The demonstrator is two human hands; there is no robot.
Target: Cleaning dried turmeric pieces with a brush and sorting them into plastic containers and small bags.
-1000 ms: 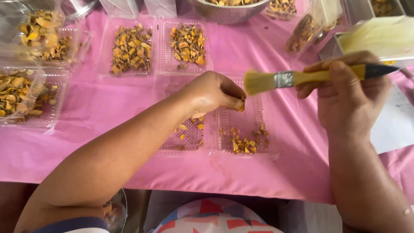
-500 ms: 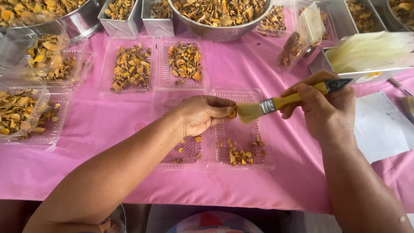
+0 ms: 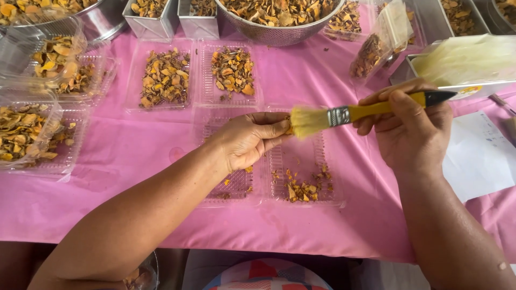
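Counter (image 3: pixel 134 161) was covered edge to edge in a pink plastic cloth (image 3: pixel 344 70), slightly wrinkled, front edge hanging over along the lower part of the frame. Light was even and bright, soft shadows only. Upper edge of the frame was crowded with metal bowls (image 3: pixel 279 33) and rectangular metal tins (image 3: pixel 151 26) set on the cloth. White paper sheet (image 3: pixel 478 156) lay at the right edge of the frame. Below the counter edge, lower left, it was dark; floor could not be made out. No wall or window in view.
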